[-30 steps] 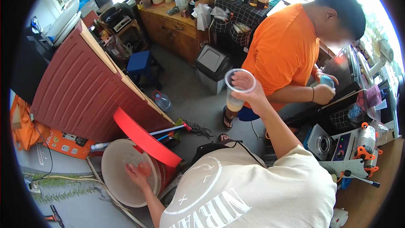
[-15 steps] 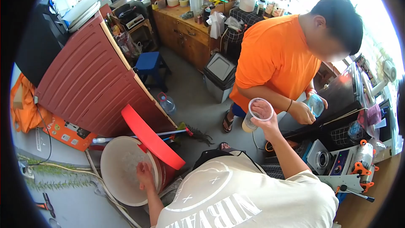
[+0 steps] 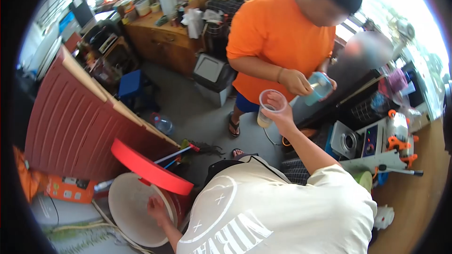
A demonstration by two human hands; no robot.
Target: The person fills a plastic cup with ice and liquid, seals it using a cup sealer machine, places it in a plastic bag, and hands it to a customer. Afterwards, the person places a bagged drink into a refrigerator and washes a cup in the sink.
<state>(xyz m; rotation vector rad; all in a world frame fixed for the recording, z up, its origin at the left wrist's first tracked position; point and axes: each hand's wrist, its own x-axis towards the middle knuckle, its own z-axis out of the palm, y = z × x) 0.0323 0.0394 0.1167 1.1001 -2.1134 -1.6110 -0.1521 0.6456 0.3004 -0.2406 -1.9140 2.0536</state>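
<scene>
My right hand [image 3: 278, 113] holds a clear plastic cup [image 3: 265, 121] by its upper part, with pale liquid at the bottom. On the left, my left hand [image 3: 158, 210] is inside the mouth of a large round bin [image 3: 123, 205], fingers curled together; what they hold, if anything, is too small to tell. A red round lid [image 3: 150, 168] leans across the bin's rim. Close beyond the cup, a person in an orange shirt [image 3: 278, 28] holds a blue translucent container [image 3: 319, 88] in one hand and a small utensil in the other.
A grey trash bin [image 3: 212, 76], a blue stool [image 3: 131, 84] and a plastic bottle [image 3: 163, 124] stand on the floor ahead. Beside them is a dark red panel [image 3: 80, 117]. At right are a metal machine [image 3: 348, 142] and a wooden surface [image 3: 419, 197].
The view has shifted. My left hand's fingers, spread earlier, are now curled inside the bin. My right hand still holds the cup. The other person's container has tilted, and its inside shows more.
</scene>
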